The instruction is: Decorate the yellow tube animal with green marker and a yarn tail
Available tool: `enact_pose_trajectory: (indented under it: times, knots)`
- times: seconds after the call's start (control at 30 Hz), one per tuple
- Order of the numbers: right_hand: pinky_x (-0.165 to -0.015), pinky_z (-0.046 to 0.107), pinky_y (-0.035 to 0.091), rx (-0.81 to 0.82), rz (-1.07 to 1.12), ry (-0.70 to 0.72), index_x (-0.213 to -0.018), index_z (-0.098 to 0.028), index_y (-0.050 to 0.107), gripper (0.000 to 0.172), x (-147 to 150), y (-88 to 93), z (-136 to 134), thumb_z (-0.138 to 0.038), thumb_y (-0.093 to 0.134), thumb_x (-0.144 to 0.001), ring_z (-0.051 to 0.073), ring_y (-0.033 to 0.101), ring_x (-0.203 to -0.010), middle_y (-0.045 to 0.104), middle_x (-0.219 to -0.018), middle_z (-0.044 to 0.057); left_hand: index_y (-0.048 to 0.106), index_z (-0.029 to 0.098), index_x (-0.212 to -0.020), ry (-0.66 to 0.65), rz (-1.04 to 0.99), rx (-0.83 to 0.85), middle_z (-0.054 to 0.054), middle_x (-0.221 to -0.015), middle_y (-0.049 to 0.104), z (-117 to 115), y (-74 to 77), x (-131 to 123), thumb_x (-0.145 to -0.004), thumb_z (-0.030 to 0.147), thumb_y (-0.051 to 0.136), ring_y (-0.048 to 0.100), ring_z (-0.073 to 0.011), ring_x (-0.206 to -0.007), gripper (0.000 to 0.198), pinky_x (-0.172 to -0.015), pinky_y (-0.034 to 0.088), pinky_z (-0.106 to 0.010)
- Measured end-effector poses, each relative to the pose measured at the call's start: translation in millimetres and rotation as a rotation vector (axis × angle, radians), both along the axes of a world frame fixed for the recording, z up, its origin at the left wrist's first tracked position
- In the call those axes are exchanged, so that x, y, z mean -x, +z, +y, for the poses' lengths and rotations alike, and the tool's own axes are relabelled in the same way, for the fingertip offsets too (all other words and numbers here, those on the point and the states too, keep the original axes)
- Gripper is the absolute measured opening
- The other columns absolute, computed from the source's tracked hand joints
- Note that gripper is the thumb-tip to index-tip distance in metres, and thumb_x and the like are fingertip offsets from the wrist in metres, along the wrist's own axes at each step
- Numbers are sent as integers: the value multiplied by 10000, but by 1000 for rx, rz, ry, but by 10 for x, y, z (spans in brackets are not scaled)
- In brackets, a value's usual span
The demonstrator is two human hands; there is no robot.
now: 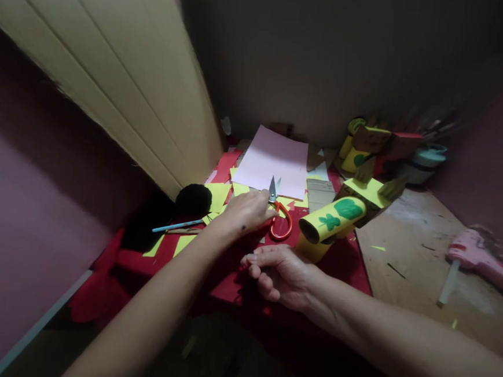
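My left hand (247,211) reaches forward, its fingers curled onto the orange-handled scissors (278,214), which lie on red paper with the blades pointing away. My right hand (277,272) hovers nearer to me with the fingers loosely curled, nothing visible in them. Just right of the scissors lies a yellow paper tube with green shapes (331,218). A pale pink sheet (273,161) lies beyond the scissors, with yellow paper scraps (216,197) around it.
A blue pencil (176,225) and a black pom-pom (194,198) lie at the left. Cardboard figures and yellow tubes (370,145) stand at the back right. A pink glue gun (479,258) rests on the wooden floor (412,253). A cream door (113,67) leans at the left.
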State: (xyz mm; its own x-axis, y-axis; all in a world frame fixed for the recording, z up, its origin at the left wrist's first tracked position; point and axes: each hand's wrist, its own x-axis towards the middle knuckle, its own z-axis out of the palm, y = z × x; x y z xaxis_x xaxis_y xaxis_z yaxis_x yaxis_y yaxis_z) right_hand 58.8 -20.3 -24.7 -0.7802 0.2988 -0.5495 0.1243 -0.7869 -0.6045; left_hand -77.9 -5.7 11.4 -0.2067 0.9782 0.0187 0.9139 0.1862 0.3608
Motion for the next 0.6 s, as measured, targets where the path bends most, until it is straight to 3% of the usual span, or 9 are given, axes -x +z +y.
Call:
enact_pose_trajectory:
  times: [0.1, 0.2, 0.37, 0.5, 0.6]
  knots:
    - [-281, 176, 254, -1, 9, -5, -673, -104, 628, 115, 13, -25, 7, -71, 554, -754, 52, 413, -289, 582, -491, -20, 607, 119, -1185, 29, 113, 96, -170, -1123, 691, 155, -6, -139, -819, 391, 681, 650, -300, -1051, 463, -885, 492, -433]
    - [-274, 181, 272, 2, 18, -2, -656, -100, 631, 166, 23, -23, 9, -53, 530, -779, 58, 420, -276, 584, -484, -16, 550, 121, -1247, 70, 167, 150, -144, -1140, 678, 176, 16, -233, -886, 393, 606, 647, -275, -1057, 455, -909, 491, -471]
    - [-273, 191, 270, 2, 10, 11, -566, -114, 578, 271, 27, 8, 14, -40, 504, -815, 67, 418, -274, 561, -459, -8, 536, 74, -1219, 155, 139, 124, -255, -1119, 680, 148, -18, -322, -795, 271, 603, 648, -370, -1081, 472, -863, 480, -435]
    - [-285, 191, 274, -10, 24, 16, -634, -99, 618, 230, 18, 0, 18, -43, 508, -828, 68, 423, -293, 570, -478, -9, 556, 83, -1164, 244, 15, 34, -282, -1106, 680, 169, -25, -221, -755, 335, 593, 656, -408, -1037, 482, -810, 478, -456]
    - [-288, 189, 276, -14, 38, 15, -649, -101, 619, 212, 9, -14, 16, -37, 512, -821, 67, 417, -307, 573, -483, -9, 611, 109, -1026, 298, -159, -54, -230, -962, 709, 140, 93, 22, -702, 410, 625, 669, -382, -933, 442, -722, 484, -416]
